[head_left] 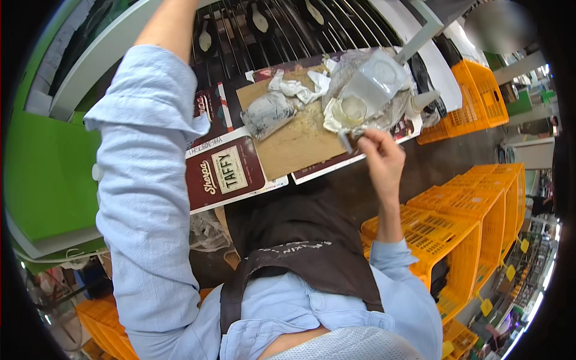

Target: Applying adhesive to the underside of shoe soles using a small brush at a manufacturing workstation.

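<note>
My right hand [382,157] is closed in a pinch at the right front edge of the work surface. A small thin greyish piece [345,141] shows at its fingertips, too blurred to name. Just beyond it is a clear round cup [351,110] with yellowish contents, beside a translucent plastic container [379,75] lying on crumpled clear plastic. A squeeze bottle with a pale nozzle [423,101] stands to the right. My left arm [147,138] stretches forward, and its hand is beyond the top edge. Left of the cup, a grey-stained wrapped bundle [269,114] and crumpled white paper [303,88] lie on brown cardboard [300,144].
Black sole-shaped pieces with pale middles [259,21] rest on a rack of metal bars [288,43]. Flattened dark-red printed cartons [225,170] lie under the cardboard. Green machine housing [57,180] stands left. Orange plastic crates [441,231] are stacked at right.
</note>
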A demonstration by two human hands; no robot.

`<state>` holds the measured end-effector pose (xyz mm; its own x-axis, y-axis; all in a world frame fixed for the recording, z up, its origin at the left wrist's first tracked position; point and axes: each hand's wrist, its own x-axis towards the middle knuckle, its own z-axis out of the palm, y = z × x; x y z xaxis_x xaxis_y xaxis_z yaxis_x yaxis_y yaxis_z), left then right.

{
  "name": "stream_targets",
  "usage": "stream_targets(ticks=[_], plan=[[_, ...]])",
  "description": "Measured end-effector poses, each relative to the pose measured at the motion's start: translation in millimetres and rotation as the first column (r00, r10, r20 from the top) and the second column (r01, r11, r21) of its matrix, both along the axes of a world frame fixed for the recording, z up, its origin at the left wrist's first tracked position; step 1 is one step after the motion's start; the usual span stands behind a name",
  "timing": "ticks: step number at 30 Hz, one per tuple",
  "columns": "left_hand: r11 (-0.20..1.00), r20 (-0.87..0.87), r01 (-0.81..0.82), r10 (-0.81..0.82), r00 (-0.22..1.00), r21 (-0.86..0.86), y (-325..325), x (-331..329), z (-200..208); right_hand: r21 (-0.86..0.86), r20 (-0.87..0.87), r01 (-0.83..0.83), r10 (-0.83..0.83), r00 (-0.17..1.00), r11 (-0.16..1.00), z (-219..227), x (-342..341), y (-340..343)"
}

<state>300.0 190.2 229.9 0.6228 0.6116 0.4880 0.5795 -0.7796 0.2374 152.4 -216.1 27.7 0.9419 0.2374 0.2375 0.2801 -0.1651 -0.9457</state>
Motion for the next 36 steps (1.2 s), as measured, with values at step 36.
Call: stream_targets(ticks=[36], plan=[[0.984,-0.009,-0.16,0.162,0.987,0.084,53,-50,-9,-0.254,0.446,0.114,0.011,0.895,0.96,-21,27,18]])
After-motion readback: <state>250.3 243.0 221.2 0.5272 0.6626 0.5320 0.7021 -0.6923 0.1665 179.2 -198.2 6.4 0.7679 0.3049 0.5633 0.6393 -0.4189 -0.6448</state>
